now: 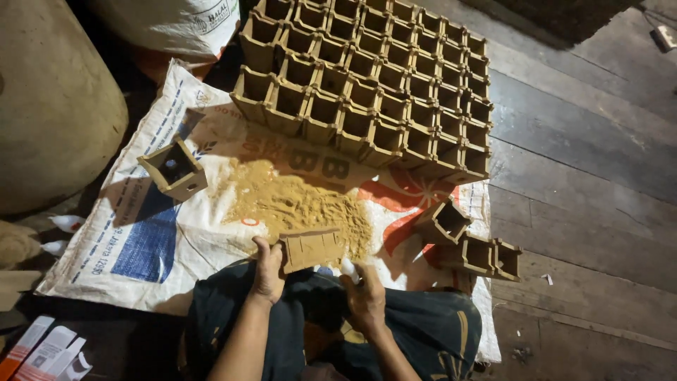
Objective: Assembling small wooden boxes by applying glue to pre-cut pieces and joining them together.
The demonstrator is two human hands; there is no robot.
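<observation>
While the person sits on the dark plank floor [585, 134] with knees drawn up, both hands work at one small wooden box [311, 249] held over the lap's front edge. This box lies on its side, a slotted face turned upward, just at the near edge of a sawdust pile [296, 204]. The left hand [268, 271] is closed on the box's left end, fingers wrapped over its corner. The right hand [367, 296] is curled around a small pale tool [348, 269], whose tip sits just beside the box's lower right corner; what kind of tool it is cannot be told.

Under the sawdust lies a flattened woven sack [151, 240], white with blue and red print. On its far part stands a large block of open wooden boxes [381, 77] packed side by side in rows, mouths up. One single open box [174, 168] stands apart on the sack's left part. At the right edge of the sack sit three more boxes [469, 243], one tilted against a joined pair. A big rounded sack [49, 106] fills the left side, and folded cardboard packets [46, 349] lie at the lower left corner.
</observation>
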